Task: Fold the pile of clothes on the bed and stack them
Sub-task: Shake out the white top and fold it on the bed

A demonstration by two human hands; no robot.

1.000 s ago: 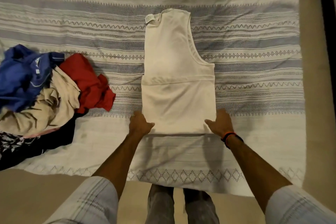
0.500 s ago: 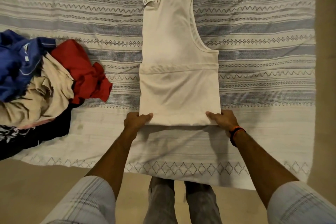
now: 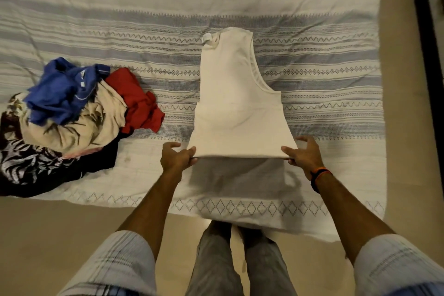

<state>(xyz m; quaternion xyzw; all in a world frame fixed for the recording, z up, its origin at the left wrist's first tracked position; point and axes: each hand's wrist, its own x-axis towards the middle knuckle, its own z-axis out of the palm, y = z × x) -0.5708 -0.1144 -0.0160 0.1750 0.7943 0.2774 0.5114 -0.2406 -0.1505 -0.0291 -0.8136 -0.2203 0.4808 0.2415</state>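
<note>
The cream sleeveless cotton vest [image 3: 236, 101], already halved lengthwise, lay in the middle of the bed on its white bedspread with grey-blue woven bands [image 3: 324, 60], neck label pointing away from the person. Half a second before, its near folded edge had rested flat on the bedspread with a hand at each corner. By this moment that edge had come up off the cloth: a dark shadow lay under it on the bedspread, and the crosswise crease seen earlier across the body had softened into a sag.

The left hand [image 3: 176, 157] pinched the near left corner between thumb and fingers. The right hand [image 3: 304, 155], with an orange-and-black band [image 3: 319, 174] at the wrist, pinched the near right corner the same way, its other fingers spread above the fabric. Each grip was therefore pressed together on the vest, not slack.

The lift suggested that the next crosswise fold was under way, the near end about to be carried toward the neck. The far end remained on the bed.

At the left of the bed sat the unfolded pile [image 3: 69, 122], well apart from the vest: a blue garment on top, a beige one beneath, a red one beside them, dark patterned cloth below. No stack of folded clothes was visible, so much of the task looked undone.
</note>
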